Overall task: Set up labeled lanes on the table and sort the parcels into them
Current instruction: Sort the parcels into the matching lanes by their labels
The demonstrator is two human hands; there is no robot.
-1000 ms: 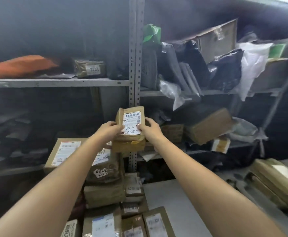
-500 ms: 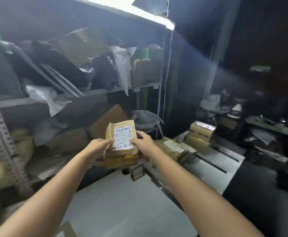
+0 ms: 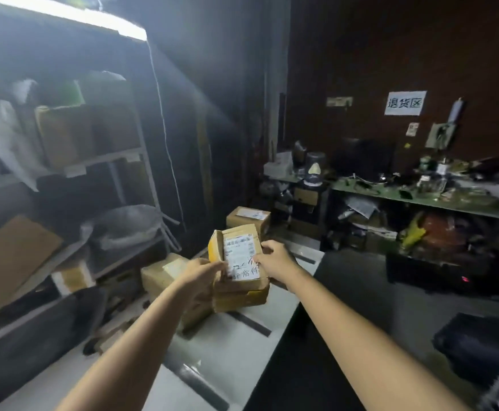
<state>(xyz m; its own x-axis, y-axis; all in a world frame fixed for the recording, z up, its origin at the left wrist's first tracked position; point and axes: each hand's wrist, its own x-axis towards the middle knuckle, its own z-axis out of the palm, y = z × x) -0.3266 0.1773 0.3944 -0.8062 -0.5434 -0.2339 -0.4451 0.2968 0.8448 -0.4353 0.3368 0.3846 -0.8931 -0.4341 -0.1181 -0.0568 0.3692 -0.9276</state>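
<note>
Hands — left [image 3: 201,271], right [image 3: 275,259] — grip parcel [image 3: 239,262] above table [image 3: 236,336].

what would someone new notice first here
The brown parcel with a white barcode label, gripped by the left hand and right hand over the grey table, sits dead centre. Next come the bright light strip at upper left and the white sign on the dark wall at upper right.

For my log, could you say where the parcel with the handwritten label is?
Head view, centre: the parcel is held by left hand and right hand over the table, beside another box.
</note>
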